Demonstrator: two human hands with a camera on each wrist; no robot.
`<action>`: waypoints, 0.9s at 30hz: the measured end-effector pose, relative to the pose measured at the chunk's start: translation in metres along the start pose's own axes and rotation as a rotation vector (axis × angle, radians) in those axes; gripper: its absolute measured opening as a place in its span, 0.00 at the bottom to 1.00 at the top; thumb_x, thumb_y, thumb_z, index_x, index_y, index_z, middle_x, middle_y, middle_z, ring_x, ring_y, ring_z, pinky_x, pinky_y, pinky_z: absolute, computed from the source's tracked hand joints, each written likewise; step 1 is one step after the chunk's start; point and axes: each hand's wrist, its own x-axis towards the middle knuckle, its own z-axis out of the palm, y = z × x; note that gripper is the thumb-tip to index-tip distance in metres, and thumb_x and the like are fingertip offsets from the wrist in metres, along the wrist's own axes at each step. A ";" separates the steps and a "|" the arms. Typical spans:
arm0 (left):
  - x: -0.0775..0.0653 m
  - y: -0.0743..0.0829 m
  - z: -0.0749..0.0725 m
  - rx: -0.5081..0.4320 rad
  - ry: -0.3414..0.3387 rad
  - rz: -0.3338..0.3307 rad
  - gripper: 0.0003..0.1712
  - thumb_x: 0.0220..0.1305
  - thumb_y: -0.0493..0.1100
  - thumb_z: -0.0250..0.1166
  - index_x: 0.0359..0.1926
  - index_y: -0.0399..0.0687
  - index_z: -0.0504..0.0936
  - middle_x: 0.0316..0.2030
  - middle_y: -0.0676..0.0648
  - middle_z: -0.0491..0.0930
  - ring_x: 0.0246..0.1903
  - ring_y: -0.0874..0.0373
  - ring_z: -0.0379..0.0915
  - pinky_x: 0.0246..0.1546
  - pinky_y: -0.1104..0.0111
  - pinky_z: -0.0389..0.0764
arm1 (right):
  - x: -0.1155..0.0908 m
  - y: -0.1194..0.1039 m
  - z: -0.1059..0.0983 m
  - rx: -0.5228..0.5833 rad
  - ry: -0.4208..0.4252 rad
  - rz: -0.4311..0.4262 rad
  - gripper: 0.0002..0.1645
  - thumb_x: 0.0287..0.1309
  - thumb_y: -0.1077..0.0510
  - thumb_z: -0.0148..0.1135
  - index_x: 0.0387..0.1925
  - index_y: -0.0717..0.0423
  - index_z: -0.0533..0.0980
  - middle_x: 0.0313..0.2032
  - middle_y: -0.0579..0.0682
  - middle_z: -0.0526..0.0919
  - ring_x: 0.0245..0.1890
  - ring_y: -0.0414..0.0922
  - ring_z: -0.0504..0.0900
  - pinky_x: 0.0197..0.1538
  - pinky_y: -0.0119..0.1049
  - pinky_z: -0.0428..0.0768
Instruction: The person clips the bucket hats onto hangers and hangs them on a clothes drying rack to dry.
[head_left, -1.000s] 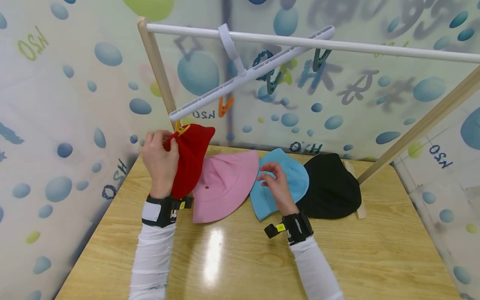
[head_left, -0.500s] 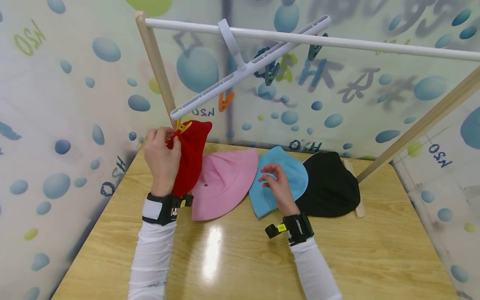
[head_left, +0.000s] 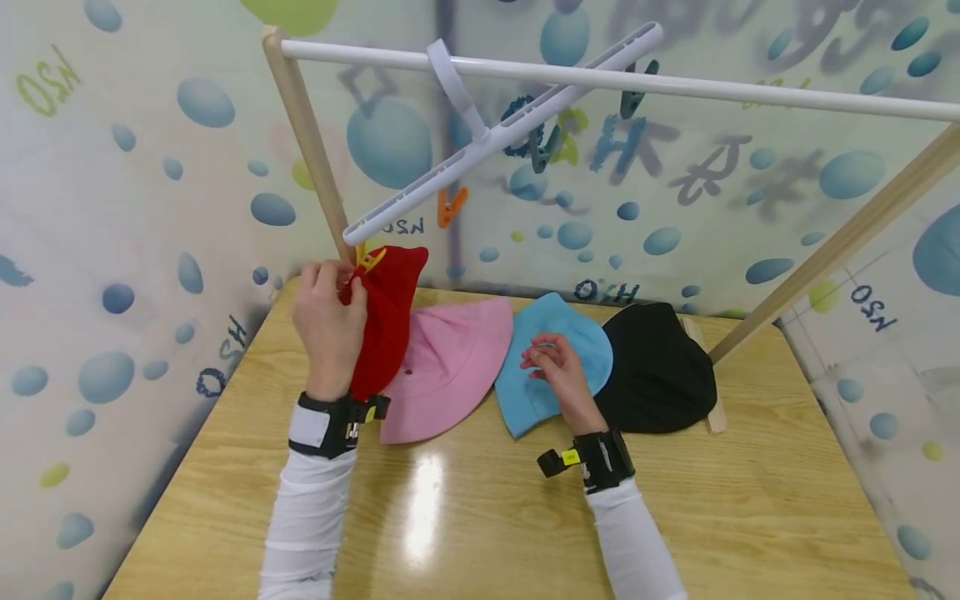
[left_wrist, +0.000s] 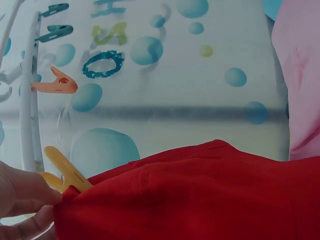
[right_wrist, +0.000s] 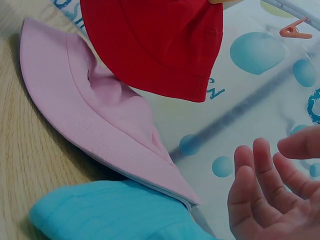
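Observation:
My left hand (head_left: 330,325) pinches the edge of a red bucket hat (head_left: 386,325) between thumb and fingers. Right beside those fingertips, a yellow clothespin (left_wrist: 67,170) bites the hat's edge; it hangs from the lower left end of a white hanger (head_left: 487,143). The hat dangles with its crown toward the right. Over a light blue bucket hat (head_left: 517,392) hovers my right hand (head_left: 562,375), its fingers loosely bent and nothing in them. A pink bucket hat (head_left: 450,367) lies between the red and blue ones.
A white rail (head_left: 720,86) on wooden posts carries the tilted hanger. An orange clothespin (head_left: 451,207) and dark green clothespins (head_left: 543,150) hang from it. A black hat (head_left: 660,371) lies at the right of the wooden table (head_left: 487,517), near the right post's foot.
The left hand keeps its pinch on the red hat and shifts slightly right in view. The right hand stays over the blue hat, with its fingers a little more bent.

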 end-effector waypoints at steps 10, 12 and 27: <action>-0.012 0.007 -0.002 0.004 0.050 0.028 0.09 0.62 0.34 0.64 0.40 0.29 0.81 0.39 0.35 0.78 0.40 0.43 0.72 0.44 0.54 0.77 | -0.004 0.006 -0.004 -0.011 0.018 0.022 0.11 0.67 0.65 0.53 0.50 0.62 0.68 0.39 0.57 0.81 0.36 0.43 0.81 0.40 0.34 0.78; -0.018 0.011 -0.003 0.011 0.067 0.037 0.08 0.61 0.32 0.65 0.39 0.29 0.80 0.38 0.34 0.78 0.39 0.41 0.71 0.42 0.53 0.74 | -0.004 0.006 -0.004 -0.011 0.019 0.026 0.11 0.67 0.65 0.53 0.50 0.63 0.68 0.39 0.57 0.81 0.36 0.43 0.81 0.41 0.34 0.78; -0.080 0.020 0.036 -0.162 -0.217 0.122 0.07 0.57 0.28 0.64 0.38 0.34 0.79 0.31 0.39 0.77 0.28 0.49 0.75 0.30 0.58 0.80 | -0.009 0.015 -0.002 -0.017 -0.026 0.039 0.13 0.66 0.66 0.55 0.51 0.65 0.68 0.37 0.53 0.82 0.35 0.42 0.82 0.42 0.36 0.78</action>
